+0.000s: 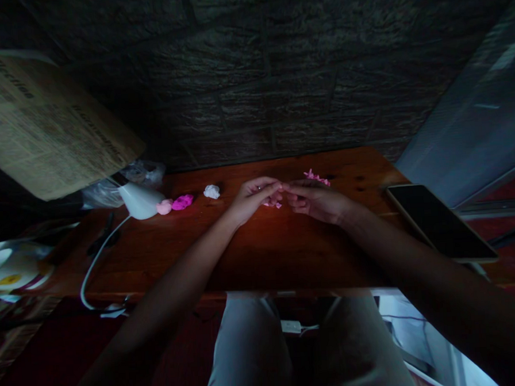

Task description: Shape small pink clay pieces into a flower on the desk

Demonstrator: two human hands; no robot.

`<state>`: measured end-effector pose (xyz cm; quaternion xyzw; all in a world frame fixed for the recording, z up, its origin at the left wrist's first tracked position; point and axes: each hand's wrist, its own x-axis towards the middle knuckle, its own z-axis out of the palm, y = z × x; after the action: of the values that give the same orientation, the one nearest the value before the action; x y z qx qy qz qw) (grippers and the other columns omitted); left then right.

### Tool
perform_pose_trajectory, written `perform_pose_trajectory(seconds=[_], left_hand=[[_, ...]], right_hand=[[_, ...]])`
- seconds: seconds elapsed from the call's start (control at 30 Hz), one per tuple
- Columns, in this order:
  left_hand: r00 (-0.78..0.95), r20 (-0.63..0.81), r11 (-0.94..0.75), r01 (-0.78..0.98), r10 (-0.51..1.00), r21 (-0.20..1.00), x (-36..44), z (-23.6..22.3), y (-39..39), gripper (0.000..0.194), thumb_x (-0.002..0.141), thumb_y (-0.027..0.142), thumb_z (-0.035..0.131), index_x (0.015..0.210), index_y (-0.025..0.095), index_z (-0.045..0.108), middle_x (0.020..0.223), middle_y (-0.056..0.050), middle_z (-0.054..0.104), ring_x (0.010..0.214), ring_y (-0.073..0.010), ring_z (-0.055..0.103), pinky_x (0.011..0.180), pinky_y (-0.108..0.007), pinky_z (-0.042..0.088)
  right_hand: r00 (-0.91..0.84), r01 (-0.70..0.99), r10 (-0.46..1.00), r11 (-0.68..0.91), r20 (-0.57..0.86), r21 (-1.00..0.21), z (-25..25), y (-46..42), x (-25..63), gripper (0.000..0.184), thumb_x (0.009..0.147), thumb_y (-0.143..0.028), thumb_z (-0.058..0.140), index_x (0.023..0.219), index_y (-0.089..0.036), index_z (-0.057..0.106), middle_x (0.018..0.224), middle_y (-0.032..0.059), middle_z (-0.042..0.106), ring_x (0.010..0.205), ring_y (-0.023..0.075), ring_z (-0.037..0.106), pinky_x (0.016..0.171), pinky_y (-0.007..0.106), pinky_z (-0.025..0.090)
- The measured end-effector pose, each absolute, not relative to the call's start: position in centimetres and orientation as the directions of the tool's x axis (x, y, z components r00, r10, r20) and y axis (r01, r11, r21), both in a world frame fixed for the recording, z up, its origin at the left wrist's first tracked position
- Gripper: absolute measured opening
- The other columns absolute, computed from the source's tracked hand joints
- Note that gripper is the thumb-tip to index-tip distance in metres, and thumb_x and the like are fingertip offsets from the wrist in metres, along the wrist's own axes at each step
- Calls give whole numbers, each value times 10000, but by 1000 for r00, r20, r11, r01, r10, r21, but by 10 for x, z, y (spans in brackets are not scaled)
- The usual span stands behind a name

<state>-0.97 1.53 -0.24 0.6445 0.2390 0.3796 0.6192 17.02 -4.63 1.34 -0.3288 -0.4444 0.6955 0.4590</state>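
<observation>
Over the wooden table, my left hand (256,197) and my right hand (317,200) meet fingertip to fingertip, thumbs and forefingers pinched together. Whatever lies in the pinch is too small and dark to make out. Small pink pieces (273,205), like modelling clay, lie on the wood just below and between the hands. Behind my right hand is a row of more small pink pieces (317,178), partly covered by it. To the left of my left hand sit a crumpled white lump (211,191), a bright magenta lump (182,202) and a pale pink lump (164,206).
A lamp with a white cone-shaped base (140,200) and a printed shade (50,123) stands at the left, its cable (88,277) running over the table edge. A tablet (440,222) lies at the right. A dark stone-patterned wall (252,89) rises behind the table (295,254).
</observation>
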Motion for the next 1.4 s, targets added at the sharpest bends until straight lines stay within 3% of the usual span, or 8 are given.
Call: perform_pose_trajectory(seconds=[0.27, 0.47, 0.67, 1.0, 1.2, 1.4], left_hand=[[613, 244, -169, -179, 752, 969, -10, -1, 13, 269, 784, 386, 778, 900, 153, 709, 696, -12, 675, 593, -78, 592, 570, -203, 460], [604, 200, -109, -185, 771, 977, -9, -3, 12, 298, 798, 425, 760, 935, 165, 718, 708, -19, 687, 602, -92, 618, 582, -217, 478], [589, 264, -173, -208, 764, 963, -9, 0, 12, 289, 761, 389, 798, 931, 162, 743, 710, -22, 695, 589, -88, 598, 579, -220, 493], [532, 276, -209, -184, 800, 960, -9, -3, 13, 362, 805, 473, 745, 956, 144, 751, 690, -26, 677, 576, -86, 578, 558, -216, 471], [521, 313, -253, -184, 794, 950, -9, 0, 12, 305, 811, 430, 759, 932, 150, 754, 669, -19, 671, 558, -76, 559, 561, -217, 464], [503, 286, -217, -191, 816, 957, -7, -2, 13, 325, 793, 440, 774, 968, 167, 756, 726, -32, 695, 571, -77, 576, 539, -211, 454]], right_hand=[[-342, -321, 938, -172, -55, -931, 9, -45, 173, 299, 722, -419, 835, 745, -186, 650, 621, -59, 447, 522, 60, 301, 478, 230, 217], [-328, -345, 943, -172, -53, -923, 8, -44, 173, 266, 714, -399, 845, 772, -191, 689, 613, -56, 445, 529, 67, 289, 483, 248, 214], [-326, -363, 944, -168, -44, -916, 10, -44, 173, 252, 720, -385, 831, 749, -189, 676, 613, -54, 443, 534, 70, 298, 479, 250, 208], [-299, -366, 951, -188, -76, -911, 11, -43, 173, 269, 698, -362, 831, 795, -170, 669, 607, -66, 435, 519, 59, 293, 463, 220, 188], [-310, -379, 947, -205, -86, -902, 10, -42, 172, 249, 728, -370, 822, 792, -175, 682, 611, -59, 453, 516, 60, 282, 462, 236, 195], [-295, -351, 953, -180, -74, -919, 9, -42, 172, 255, 713, -356, 840, 820, -183, 687, 605, -65, 446, 512, 58, 292, 458, 235, 183]])
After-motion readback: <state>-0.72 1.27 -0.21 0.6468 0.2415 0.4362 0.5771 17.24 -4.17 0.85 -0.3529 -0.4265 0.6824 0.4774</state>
